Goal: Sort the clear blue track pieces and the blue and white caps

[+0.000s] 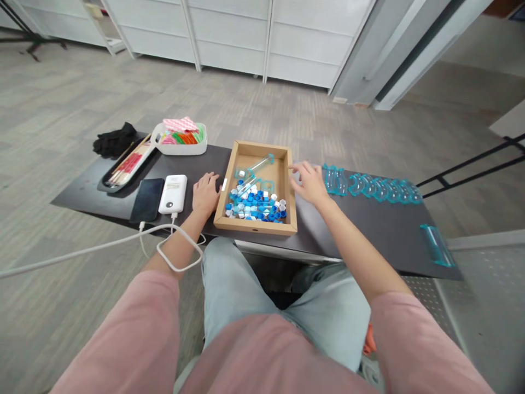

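Observation:
A shallow cardboard box sits on the dark table in front of me. It holds several blue and white caps and clear tubes. My left hand rests palm down on the table against the box's left wall, fingers loosely together and holding nothing. My right hand hovers just right of the box with fingers spread and empty. A row of clear blue plastic racks lies immediately right of that hand.
A black phone and a white power bank with a white cable lie left of my left hand. Further left are a dark tray of sticks, a white bin of colourful items and black gloves. Another blue rack lies at the right edge.

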Demonstrator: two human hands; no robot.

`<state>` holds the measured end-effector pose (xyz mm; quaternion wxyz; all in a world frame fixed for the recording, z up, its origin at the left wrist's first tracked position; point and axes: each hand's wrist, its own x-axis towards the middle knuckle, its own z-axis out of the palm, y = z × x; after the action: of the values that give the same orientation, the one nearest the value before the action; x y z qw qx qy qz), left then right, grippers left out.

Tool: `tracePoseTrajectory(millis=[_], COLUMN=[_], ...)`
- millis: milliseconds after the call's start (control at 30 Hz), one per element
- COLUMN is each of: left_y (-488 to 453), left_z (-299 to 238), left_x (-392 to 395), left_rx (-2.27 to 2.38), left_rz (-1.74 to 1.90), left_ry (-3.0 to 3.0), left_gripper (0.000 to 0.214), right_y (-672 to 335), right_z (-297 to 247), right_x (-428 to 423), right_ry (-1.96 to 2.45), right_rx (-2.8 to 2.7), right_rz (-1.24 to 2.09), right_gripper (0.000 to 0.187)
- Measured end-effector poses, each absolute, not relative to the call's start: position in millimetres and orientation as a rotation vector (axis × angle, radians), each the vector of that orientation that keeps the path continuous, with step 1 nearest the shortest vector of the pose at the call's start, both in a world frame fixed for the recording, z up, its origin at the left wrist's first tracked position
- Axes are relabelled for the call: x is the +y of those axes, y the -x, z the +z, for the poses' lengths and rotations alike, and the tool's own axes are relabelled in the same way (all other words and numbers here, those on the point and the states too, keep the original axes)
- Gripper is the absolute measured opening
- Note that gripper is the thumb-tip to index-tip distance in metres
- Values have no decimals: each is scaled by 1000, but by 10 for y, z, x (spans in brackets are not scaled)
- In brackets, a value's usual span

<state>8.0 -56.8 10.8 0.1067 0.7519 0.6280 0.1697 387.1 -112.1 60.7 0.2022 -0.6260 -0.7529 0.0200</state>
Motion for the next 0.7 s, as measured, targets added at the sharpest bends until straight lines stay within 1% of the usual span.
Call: tracePoseTrajectory(millis=[67,167,233,400,533,700], left_y=[-89,-92,-92,-100,-109,-115], left_z=[107,108,108,113,122,145], left_x=[-570,-570,-570,-581,-590,-599], left_rx=[1859,1872,1880,1885,1881,1879], left_rz=[483,473,466,456,454,452], left_ry=[-2217,-2222,-2229,-2238,-2233,-2235], left_gripper=[56,55,54,55,55,54], right_y=[-3489,-3028,-2845,-2781,-2878,-2964], right_z=[686,661,588,438,406,395], right_x=[-759,-323,-166,-165,-254,-238], right_ry=[1731,1844,1929,1966,1982,1764], right_rx=[-2220,-2341,-2369,-2242,-2075,-1857], right_rz=[195,329,389,371,344,337], right_gripper=[51,64,65,45,39,27])
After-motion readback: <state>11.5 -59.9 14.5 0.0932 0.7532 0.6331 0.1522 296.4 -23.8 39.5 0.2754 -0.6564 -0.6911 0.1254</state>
